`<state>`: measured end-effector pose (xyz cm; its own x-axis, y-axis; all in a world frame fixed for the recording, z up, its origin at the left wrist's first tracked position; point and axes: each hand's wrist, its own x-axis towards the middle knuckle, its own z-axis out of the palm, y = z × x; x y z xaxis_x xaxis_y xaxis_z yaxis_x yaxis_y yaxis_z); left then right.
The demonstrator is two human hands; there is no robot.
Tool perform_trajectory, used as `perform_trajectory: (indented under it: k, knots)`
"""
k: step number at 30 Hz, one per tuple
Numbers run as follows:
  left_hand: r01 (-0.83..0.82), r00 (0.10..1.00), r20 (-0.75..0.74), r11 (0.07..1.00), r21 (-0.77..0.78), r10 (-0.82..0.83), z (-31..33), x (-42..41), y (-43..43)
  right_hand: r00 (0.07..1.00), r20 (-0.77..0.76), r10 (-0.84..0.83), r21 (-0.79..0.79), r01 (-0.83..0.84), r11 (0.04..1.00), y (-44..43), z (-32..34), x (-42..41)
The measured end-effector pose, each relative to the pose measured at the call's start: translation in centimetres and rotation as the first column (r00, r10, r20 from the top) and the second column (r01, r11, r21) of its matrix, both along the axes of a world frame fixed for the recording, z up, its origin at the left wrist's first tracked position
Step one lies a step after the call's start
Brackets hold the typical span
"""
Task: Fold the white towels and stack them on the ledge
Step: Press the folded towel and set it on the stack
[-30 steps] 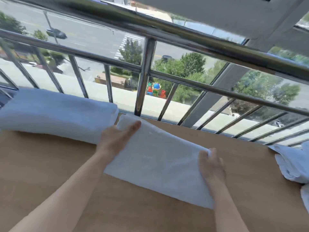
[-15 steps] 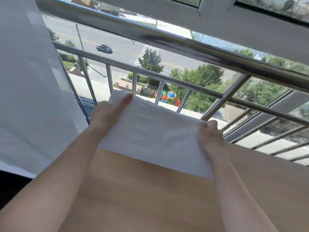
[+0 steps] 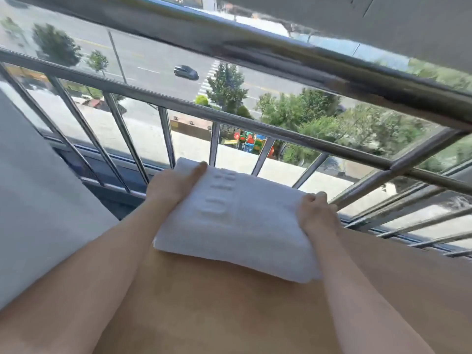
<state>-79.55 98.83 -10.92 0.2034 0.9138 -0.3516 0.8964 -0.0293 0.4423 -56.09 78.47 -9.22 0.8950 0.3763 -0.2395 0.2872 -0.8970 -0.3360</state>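
Two bare forearms entered from the bottom edge, crossing the tan wooden ledge [image 3: 229, 310].

Item 1: folded white towel [image 3: 237, 226]. It was held over the ledge, its far end tipped up toward the railing. Whether its near edge touched the wood could not be told. One second before, it lay flat on the ledge. It had since been lifted and carried leftward, and the view had swung with it.

Item 2: left hand [image 3: 176, 183]. It gripped the towel's left edge, thumb laid along the top, fingers hidden beneath.

Item 3: right hand [image 3: 316, 213]. Its fingers were curled over the towel's right edge.

Judgement: folding of this piece looked complete and the stacking step was under way. The pile of folded towels seen earlier at the left, and the loose ones at the right, had left the view.

Writing: raised, tone-on-tone letters ran sideways across the towel's top face, too blurred to read.

Item 4: pale grey-white panel [image 3: 38, 200], left, either curtain or wall.

Item 5: steel railing [image 3: 255, 122], just behind the towel.

Beyond: a coloured playground [image 3: 249, 143], trees, and a road with one dark car [image 3: 186, 72].
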Motion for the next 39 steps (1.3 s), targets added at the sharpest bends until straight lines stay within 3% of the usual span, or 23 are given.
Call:
perform_trajectory:
  k: [13, 24, 27, 29, 31, 34, 39]
  knots:
    - [-0.037, 0.999, 0.026, 0.995, 0.096, 0.034, -1.6, 0.3, 0.0, 0.996, 0.055, -0.068, 0.033, 0.066, 0.997, -0.1, -1.1, 0.3]
    - [-0.074, 0.971, 0.239, 0.981, 0.177, 0.030, 1.1, -0.7, -1.7, 1.000, -0.031, 0.003, 0.021, -0.003, 1.000, -0.7, 2.1, -0.9]
    - [0.028, 0.951, 0.269, 0.909, 0.415, -0.152, 1.9, -0.6, -2.5, 0.969, 0.195, 0.152, -0.136, -0.127, 0.983, -0.8, 3.4, -2.3]
    - [0.187, 0.913, 0.214, 0.822, 0.537, -0.347, 2.5, 0.4, -3.9, 0.895, 0.321, 0.309, -0.135, -0.280, 0.951, -0.5, 3.3, -4.1]
    - [0.385, 0.847, 0.152, 0.786, 0.483, -0.509, 2.5, 1.7, -5.7, 0.852, 0.274, 0.446, -0.105, -0.434, 0.895, -0.3, 2.4, -5.8]
    - [0.606, 0.769, -0.099, 0.669, 0.430, -0.632, 1.0, 2.5, -7.6, 0.871, 0.121, 0.476, -0.091, -0.467, 0.879, -0.7, 0.6, -6.3]
    - [0.629, 0.767, -0.150, 0.685, 0.368, -0.624, 0.4, 2.4, -6.3, 0.885, 0.097, 0.454, -0.081, -0.448, 0.890, -0.9, 0.1, -5.4]
